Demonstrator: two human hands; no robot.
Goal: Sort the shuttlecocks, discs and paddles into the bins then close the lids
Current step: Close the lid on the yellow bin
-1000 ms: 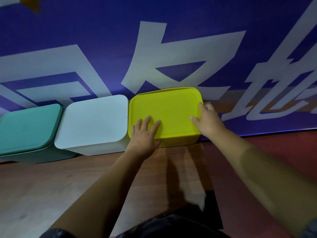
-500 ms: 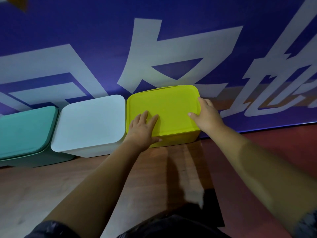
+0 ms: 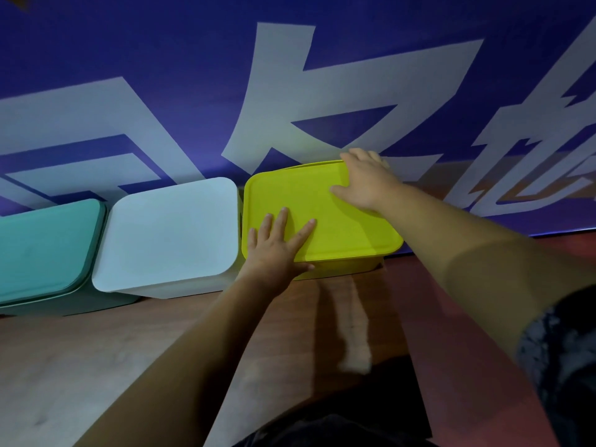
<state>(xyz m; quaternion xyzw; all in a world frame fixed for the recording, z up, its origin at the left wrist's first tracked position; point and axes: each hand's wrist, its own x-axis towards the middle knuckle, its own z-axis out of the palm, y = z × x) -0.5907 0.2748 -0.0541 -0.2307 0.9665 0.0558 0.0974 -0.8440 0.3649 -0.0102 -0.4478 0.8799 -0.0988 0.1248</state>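
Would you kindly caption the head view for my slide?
Left hand presses, right hand grips the yellow lid, beside lidded white bin and teal bin.

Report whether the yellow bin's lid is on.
On: the flat yellow plastic lid covers its bin, under the left hand and right hand.

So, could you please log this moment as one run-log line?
step: closing yellow lid | left hand: pressing front-left | right hand: gripping far-right corner | teal bin, white bin: lidded

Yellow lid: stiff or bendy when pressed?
Probably fairly stiff: the yellow lid lies flat under the left hand and right hand. Likely light, being thin plastic. Its smooth top may be slippery.
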